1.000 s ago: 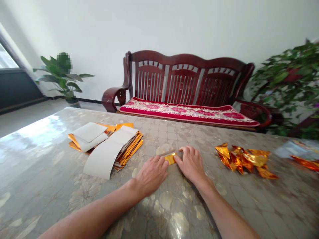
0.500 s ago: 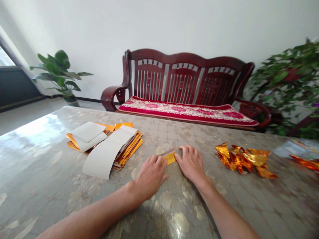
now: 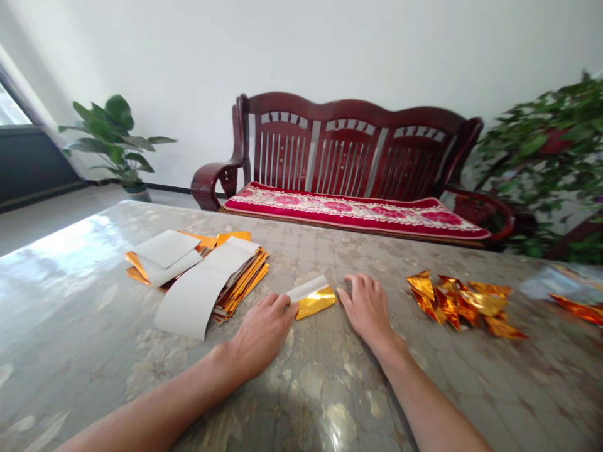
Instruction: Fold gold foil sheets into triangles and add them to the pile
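A folded strip of gold foil paper (image 3: 315, 304) lies on the table in front of me, its gold face up and a pale grey-white band along the far edge. My left hand (image 3: 267, 326) has its fingers closed over the strip's left end. Just off the right end, my right hand (image 3: 367, 307) hovers at or near the tabletop, thumb and fingers apart, holding nothing. To the left is a stack of gold foil sheets (image 3: 242, 285), with white backs (image 3: 193, 301) facing up. Several folded gold foil pieces (image 3: 459, 300) sit in a heap on the right.
The table (image 3: 141, 402) has a shiny, flower-patterned cover. A clear plastic bag (image 3: 560, 280) lies at its right side, with orange foil (image 3: 577, 307) beside it. Beyond stands a dark red wooden bench (image 3: 343, 150) with a red patterned cushion (image 3: 353, 207). Potted plants (image 3: 115, 138) flank it.
My left hand has slid left along the foil strip, uncovering more of its gold face. My right hand has shifted slightly right, away from the strip's end.
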Tool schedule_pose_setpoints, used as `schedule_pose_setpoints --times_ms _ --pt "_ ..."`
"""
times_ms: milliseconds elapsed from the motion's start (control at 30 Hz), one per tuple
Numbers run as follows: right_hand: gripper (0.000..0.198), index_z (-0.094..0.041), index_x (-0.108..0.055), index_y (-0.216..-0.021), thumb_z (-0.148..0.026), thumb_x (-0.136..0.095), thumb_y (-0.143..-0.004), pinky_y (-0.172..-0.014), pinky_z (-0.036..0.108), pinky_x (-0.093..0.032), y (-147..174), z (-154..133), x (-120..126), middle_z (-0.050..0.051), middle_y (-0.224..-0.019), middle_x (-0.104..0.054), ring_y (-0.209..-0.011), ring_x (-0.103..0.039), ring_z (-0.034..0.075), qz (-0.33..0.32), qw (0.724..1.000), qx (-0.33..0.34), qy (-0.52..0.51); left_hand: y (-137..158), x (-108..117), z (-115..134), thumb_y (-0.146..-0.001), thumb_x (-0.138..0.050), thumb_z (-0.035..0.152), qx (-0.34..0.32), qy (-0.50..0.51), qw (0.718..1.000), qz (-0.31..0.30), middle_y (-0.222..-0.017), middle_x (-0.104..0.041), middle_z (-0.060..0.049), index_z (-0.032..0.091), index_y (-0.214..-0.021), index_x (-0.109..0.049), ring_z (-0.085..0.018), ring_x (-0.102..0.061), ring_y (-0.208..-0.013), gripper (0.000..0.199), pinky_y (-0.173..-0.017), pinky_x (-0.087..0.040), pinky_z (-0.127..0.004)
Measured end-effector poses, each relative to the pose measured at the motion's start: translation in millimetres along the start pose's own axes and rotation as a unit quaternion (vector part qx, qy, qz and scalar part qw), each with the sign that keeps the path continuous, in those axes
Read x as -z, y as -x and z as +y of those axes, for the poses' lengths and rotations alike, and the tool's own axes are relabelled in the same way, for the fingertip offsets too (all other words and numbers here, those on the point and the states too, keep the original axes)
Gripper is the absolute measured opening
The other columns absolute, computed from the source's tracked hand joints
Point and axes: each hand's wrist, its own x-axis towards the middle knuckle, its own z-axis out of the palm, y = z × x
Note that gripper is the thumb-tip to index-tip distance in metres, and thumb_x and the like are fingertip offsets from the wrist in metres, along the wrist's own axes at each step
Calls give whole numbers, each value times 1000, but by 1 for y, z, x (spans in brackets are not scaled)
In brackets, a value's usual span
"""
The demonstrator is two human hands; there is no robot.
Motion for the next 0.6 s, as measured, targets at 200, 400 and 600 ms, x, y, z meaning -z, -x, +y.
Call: schedule_pose_setpoints --times_ms 200,400,600 --pt "8 -24 -70 -92 -25 -62 -93 -87 36 -40 13 -13 21 3 -101 -70 -98 -55 22 57 967 217 -122 -5 -2 -1 -95 -42 13 16 31 999 0 -108 -58 -9 19 -113 -59 -25 -54 -100 26 -89 -51 -38" --pt "8 -25 -70 -94 -26 -62 -93 -83 36 -39 20 -38 23 1 -93 -71 -94 -54 21 4 933 346 -103 -9 -10 0 -94 -41 11 21 72 997 18 -106 -58 -7 20 -106 -61 -22 -56 -97 25 -86 -50 -33" --pt "15 -19 -67 -89 -21 -55 -96 -80 35 -38 19 -45 19 5 -88 -67 -89 -54 21 -2 931 359 -63 -11 -8 -9 -93 -43 8 12 128 991 32 -101 -60 -4 21 -101 -65 -17 -60 -92 27 -80 -48 -26"
